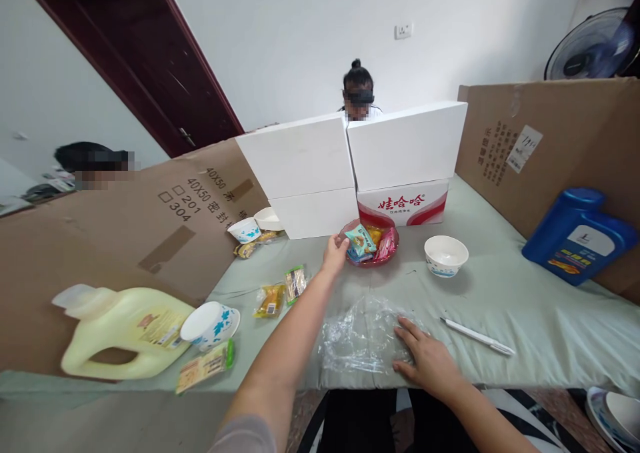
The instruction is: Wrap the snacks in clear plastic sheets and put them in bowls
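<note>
Head view: green tablecloth [500, 266], white wall [280, 39]. Red bowl [376, 263] holds bright snack packs [361, 241]; left hand [334, 255] at its edge, can't tell if pinching; right hand [426, 357] spread on clear plastic [357, 336].

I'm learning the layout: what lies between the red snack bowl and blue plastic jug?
In the head view, a white paper bowl stands upright between the snack bowl and the jug.

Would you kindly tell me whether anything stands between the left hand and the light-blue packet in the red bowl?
Nothing visible does: the left hand is at the left rim of the red bowl, close beside the light-blue packet. The clear plastic lies by the right hand, out of the way.
</note>
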The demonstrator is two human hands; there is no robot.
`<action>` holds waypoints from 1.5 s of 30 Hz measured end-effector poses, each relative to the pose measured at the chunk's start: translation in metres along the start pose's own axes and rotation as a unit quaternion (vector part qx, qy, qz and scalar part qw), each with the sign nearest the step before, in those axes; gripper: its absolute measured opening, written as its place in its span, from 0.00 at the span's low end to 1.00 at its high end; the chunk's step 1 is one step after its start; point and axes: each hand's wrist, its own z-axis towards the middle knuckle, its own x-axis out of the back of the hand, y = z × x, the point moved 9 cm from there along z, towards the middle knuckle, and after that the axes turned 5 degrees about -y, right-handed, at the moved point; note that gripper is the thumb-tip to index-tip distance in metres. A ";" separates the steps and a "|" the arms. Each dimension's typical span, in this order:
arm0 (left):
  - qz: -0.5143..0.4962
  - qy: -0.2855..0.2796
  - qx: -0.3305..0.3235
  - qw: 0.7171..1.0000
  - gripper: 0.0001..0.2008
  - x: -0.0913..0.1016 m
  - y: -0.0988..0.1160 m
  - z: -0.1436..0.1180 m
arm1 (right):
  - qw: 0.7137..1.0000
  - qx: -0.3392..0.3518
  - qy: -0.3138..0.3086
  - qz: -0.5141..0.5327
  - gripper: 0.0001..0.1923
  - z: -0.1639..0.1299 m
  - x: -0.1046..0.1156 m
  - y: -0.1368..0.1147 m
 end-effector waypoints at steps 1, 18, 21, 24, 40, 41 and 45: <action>0.011 0.012 -0.011 1.000 0.16 0.001 0.002 -0.010 | 1.000 0.003 0.002 0.002 0.33 -0.001 0.000 -0.001; 0.623 -0.068 -0.182 0.758 0.15 0.027 -0.048 -0.161 | 0.989 -0.014 0.119 -0.090 0.18 -0.023 0.034 -0.003; 0.539 -0.171 -0.265 0.781 0.12 -0.016 -0.048 -0.183 | 0.983 0.050 0.140 -0.104 0.18 -0.015 0.039 -0.038; 0.500 -0.247 -0.263 0.787 0.15 -0.053 -0.066 -0.199 | 0.992 0.034 0.039 -0.112 0.22 0.008 0.018 -0.053; 0.515 -0.289 -0.180 0.787 0.24 -0.046 -0.080 -0.168 | 0.986 0.115 0.069 -0.102 0.23 0.034 0.025 -0.036; 0.520 -0.292 -0.175 0.783 0.25 -0.042 -0.086 -0.159 | 0.986 0.111 0.070 -0.107 0.27 0.038 0.019 -0.033; 0.553 -0.220 -0.109 0.796 0.27 0.013 -0.108 -0.116 | 0.988 0.017 0.096 -0.117 0.39 0.048 0.010 0.005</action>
